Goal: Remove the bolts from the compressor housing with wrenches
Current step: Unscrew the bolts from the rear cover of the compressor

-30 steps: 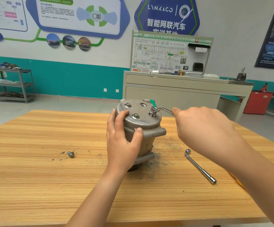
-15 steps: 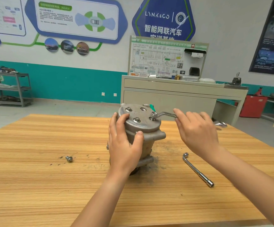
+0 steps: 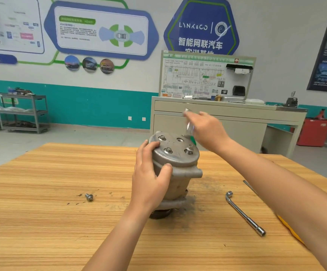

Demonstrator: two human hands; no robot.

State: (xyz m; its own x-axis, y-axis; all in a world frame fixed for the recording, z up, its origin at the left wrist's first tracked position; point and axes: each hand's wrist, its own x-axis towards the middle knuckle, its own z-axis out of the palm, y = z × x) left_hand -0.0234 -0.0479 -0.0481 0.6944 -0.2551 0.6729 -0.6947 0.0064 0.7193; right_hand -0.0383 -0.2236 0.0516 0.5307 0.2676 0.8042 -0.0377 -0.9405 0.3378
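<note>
Fingers (image 3: 149,151) of the left hand (image 3: 151,178) curl round the housing (image 3: 178,163), upright at mid-table (image 3: 41,231). Right hand (image 3: 207,130) grips a blurred wrench (image 3: 189,127) just above its bolts (image 3: 167,150). Spare wrench (image 3: 244,214) lies right, loose bolt (image 3: 89,197) left.

The grey metal compressor housing (image 3: 178,173) stands upright on end near the middle of the wooden table (image 3: 41,222), gripped on its left side by the left hand (image 3: 151,178). Its round top face carries two seated bolts (image 3: 161,137), a third bolt (image 3: 189,150) standing proud with threads showing, and one empty threaded hole (image 3: 179,140). A loose bolt (image 3: 89,197) lies well to the housing's left and an L-shaped socket wrench (image 3: 244,213) lies flat to its right, while a second wrench (image 3: 189,125), motion-blurred, is held in the right hand (image 3: 207,130) just above the top face's far edge.
</note>
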